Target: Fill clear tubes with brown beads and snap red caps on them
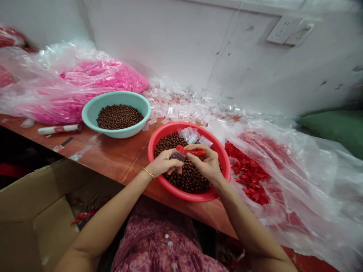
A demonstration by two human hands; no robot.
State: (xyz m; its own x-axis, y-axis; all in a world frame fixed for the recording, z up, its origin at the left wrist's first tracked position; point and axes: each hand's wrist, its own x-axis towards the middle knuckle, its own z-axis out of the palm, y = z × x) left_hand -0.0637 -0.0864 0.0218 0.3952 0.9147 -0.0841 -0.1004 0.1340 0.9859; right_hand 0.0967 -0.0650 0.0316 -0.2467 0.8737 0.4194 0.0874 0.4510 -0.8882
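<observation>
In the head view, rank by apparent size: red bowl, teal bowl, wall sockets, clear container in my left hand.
1. Red bowl
2. Teal bowl, farther from the camera, so true bowl sizes stay unsure
3. Wall sockets
4. Clear container, partly hidden by the left hand

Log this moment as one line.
left hand: holds small clear plastic container | right hand: grips red plastic piece | below: round red plastic basin, small brown balls inside

free: tabletop (pixel 120 158) left of red basin (pixel 193 197) | right: plastic bag (pixel 309 181) blocks
</observation>
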